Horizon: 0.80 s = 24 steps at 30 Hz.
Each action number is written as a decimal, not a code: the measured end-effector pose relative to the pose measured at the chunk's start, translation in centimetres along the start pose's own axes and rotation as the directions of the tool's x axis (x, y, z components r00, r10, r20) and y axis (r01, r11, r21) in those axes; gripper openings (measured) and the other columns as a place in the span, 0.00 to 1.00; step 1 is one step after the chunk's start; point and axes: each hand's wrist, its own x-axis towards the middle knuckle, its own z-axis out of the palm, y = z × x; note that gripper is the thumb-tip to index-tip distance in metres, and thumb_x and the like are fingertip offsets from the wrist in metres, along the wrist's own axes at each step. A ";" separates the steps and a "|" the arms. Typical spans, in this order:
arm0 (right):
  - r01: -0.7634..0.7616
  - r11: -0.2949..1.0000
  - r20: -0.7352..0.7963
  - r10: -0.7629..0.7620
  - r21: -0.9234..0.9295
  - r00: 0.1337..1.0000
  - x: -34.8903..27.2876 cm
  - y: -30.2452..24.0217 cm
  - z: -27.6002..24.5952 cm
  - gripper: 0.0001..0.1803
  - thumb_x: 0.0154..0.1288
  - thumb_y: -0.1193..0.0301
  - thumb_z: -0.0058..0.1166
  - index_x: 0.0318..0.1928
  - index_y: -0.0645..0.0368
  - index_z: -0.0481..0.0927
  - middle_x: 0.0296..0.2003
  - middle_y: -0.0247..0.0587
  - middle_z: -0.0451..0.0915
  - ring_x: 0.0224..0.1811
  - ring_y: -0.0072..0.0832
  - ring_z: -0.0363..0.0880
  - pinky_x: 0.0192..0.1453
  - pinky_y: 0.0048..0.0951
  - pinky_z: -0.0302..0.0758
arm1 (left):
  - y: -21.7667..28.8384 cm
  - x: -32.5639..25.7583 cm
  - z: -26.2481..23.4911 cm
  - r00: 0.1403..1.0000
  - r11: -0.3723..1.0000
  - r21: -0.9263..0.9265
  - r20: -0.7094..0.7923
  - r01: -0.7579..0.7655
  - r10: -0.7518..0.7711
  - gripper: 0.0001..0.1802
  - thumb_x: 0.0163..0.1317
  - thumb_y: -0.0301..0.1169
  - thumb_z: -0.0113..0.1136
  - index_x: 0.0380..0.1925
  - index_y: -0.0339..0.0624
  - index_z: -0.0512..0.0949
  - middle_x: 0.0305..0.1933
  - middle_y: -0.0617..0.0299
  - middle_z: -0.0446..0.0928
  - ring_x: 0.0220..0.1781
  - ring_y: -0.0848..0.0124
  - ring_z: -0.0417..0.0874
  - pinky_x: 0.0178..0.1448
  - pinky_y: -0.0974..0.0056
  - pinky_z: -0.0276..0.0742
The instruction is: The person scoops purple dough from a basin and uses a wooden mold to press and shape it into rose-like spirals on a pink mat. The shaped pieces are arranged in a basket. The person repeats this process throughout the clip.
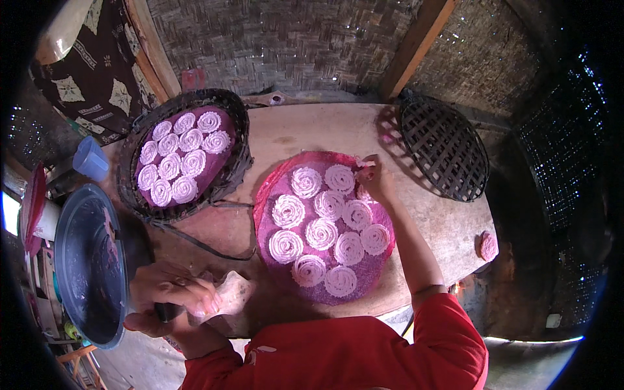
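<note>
On the table in front of me lies a round tray covered with purple-pink cloth [286, 201], bearing several pale pink swirled dough rosettes [322, 234]. My right hand [377, 181] is at the tray's far right edge, fingers pinched on a bit of pale pink dough [367, 164]. It partly covers one rosette below it. At the lower left, my left hand [175, 292] grips a crumpled, pale pink piping bag [229, 296]. That hand is beside a large dark basin [91, 266] with pink smears on its inner wall.
A dark woven basket [242, 149], lined in purple, holds more rosettes at the back left. An openwork dark basket [445, 146] stands at the right edge. A blue cup [91, 159] is beyond the basin. A pink lump [487, 246] sits at the table's right corner.
</note>
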 end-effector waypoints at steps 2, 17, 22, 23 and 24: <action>-0.030 0.988 0.029 0.025 0.151 0.999 0.7 0.4 -1.0 0.25 0.58 0.74 0.65 0.54 0.63 0.70 0.34 0.45 0.86 0.39 0.28 0.85 0.44 0.28 0.78 | 0.0 -0.1 -0.2 1.000 1.000 0.008 0.016 0.008 -0.008 0.54 0.61 0.74 0.24 0.31 0.28 0.79 0.32 0.43 0.82 0.30 0.51 0.87 0.35 0.56 0.85; 0.037 0.972 0.101 -0.014 -0.231 0.995 -2.9 0.2 -0.7 0.19 0.62 0.69 0.47 0.55 0.51 0.72 0.43 0.47 0.84 0.49 0.49 0.82 0.64 0.57 0.62 | 0.3 1.4 1.4 0.995 0.999 0.039 -0.097 0.002 0.002 0.47 0.68 0.68 0.31 0.21 0.30 0.75 0.15 0.49 0.76 0.16 0.57 0.82 0.22 0.52 0.83; 0.021 0.996 0.112 -0.012 -0.083 0.994 -3.2 0.1 -0.8 0.18 0.64 0.73 0.46 0.55 0.55 0.71 0.42 0.46 0.84 0.46 0.41 0.83 0.58 0.47 0.71 | 0.2 0.9 1.6 0.986 0.999 0.023 -0.166 0.023 -0.019 0.47 0.67 0.69 0.32 0.19 0.30 0.74 0.15 0.49 0.75 0.15 0.57 0.80 0.21 0.51 0.82; -0.022 0.995 0.165 0.005 0.102 0.986 -3.3 0.3 -1.3 0.17 0.65 0.74 0.46 0.56 0.56 0.71 0.42 0.46 0.84 0.45 0.38 0.84 0.55 0.42 0.74 | 0.2 0.8 1.6 0.986 0.999 0.019 -0.163 0.028 -0.025 0.47 0.66 0.69 0.32 0.19 0.30 0.74 0.15 0.49 0.75 0.15 0.58 0.80 0.21 0.51 0.82; -0.081 0.958 0.210 0.022 0.275 0.977 -3.3 0.6 -2.0 0.17 0.67 0.75 0.45 0.56 0.58 0.70 0.41 0.45 0.84 0.44 0.34 0.84 0.53 0.37 0.76 | 0.2 0.7 1.5 0.988 0.999 0.019 -0.153 0.027 -0.023 0.47 0.66 0.69 0.33 0.19 0.30 0.74 0.15 0.49 0.75 0.15 0.58 0.80 0.21 0.51 0.82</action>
